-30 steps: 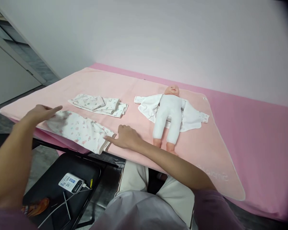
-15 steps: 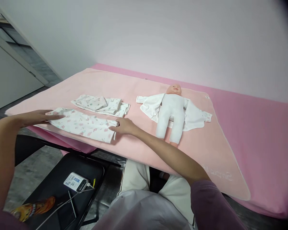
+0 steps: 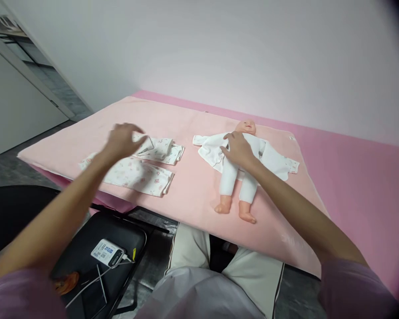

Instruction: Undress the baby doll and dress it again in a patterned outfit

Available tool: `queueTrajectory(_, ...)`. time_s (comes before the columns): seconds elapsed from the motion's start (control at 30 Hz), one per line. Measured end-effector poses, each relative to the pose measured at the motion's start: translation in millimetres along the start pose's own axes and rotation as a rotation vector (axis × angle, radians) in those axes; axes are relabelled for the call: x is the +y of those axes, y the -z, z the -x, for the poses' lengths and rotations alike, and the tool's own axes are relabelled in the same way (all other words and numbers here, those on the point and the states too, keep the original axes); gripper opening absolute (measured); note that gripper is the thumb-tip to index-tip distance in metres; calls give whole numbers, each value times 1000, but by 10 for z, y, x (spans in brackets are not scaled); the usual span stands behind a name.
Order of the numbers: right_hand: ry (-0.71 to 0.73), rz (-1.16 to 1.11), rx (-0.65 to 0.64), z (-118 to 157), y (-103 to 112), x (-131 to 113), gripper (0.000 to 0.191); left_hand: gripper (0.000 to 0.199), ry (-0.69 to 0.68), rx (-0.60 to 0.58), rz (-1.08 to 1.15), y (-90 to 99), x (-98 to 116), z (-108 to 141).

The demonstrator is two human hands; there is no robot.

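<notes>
A baby doll (image 3: 229,177) in white leggings lies on its back on the pink blanket (image 3: 193,195), feet toward me. Under it a white baby shirt (image 3: 275,161) is spread, sleeves out to both sides. Over the doll's belly is my right hand (image 3: 239,149), thumb and fingers apart; whether it touches the doll is hard to tell. To the left, my left hand (image 3: 122,139) hovers with parted fingers by a folded printed garment (image 3: 159,148), holding nothing visible. Nearer me lies a second folded printed garment (image 3: 139,177), partly behind my left forearm.
A pink cover (image 3: 359,177) shows beyond the blanket, against the white wall (image 3: 236,57). Left of my legs, a black chair (image 3: 126,230) carries a white power bank (image 3: 108,253) with a cable and an orange wrapper (image 3: 66,283).
Both hands have let go of the nearer folded garment, which now lies flat. My left hand has moved up and right; my right hand has swung right to the doll.
</notes>
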State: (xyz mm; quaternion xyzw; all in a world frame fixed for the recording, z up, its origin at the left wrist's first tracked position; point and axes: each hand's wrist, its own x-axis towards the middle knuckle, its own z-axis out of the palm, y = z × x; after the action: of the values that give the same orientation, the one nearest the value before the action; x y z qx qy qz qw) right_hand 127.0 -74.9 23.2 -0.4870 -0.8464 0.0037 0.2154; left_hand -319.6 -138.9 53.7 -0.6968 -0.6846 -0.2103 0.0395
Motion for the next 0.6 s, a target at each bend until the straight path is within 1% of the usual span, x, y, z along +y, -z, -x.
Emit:
queueTrajectory(0.03,-63,47,-4,-84,-6,127,41,54,-97,15,29,-184,427,-94)
queueTrajectory(0.07,-127,86,-16,-168,-29,231,44,48,-171,40,78,-393,851,-187)
queueTrajectory(0.13,-228,132,-55,-325,-91,375,49,46,-287,64,175,-853,1630,-360)
queueTrajectory(0.17,-254,144,-79,-393,-118,421,51,48,-321,64,212,-1083,1960,-436)
queueTrajectory(0.2,-264,156,-103,-451,-137,453,54,51,-329,46,234,-1299,2238,-502)
queueTrajectory(0.23,-262,170,-127,-498,-147,475,56,52,-301,13,244,-1495,2460,-557)
queueTrajectory(0.27,-252,187,-152,-535,-149,491,57,50,-256,-14,249,-1664,2623,-599)
queueTrajectory(0.3,-239,203,-178,-562,-145,502,57,49,-231,-36,250,-1804,2730,-628)
queueTrajectory(0.37,-208,226,-228,-596,-134,510,56,49,-214,-31,255,-2003,2803,-653)
queueTrajectory(0.43,-173,240,-264,-624,-136,496,55,50,-249,15,272,-2121,2752,-650)
queueTrajectory(0.5,-138,252,-294,-666,-160,467,53,51,-278,57,285,-2194,2662,-646)
queueTrajectory(0.6,-107,248,-353,-759,-225,429,48,53,-295,65,286,-2266,2567,-665)
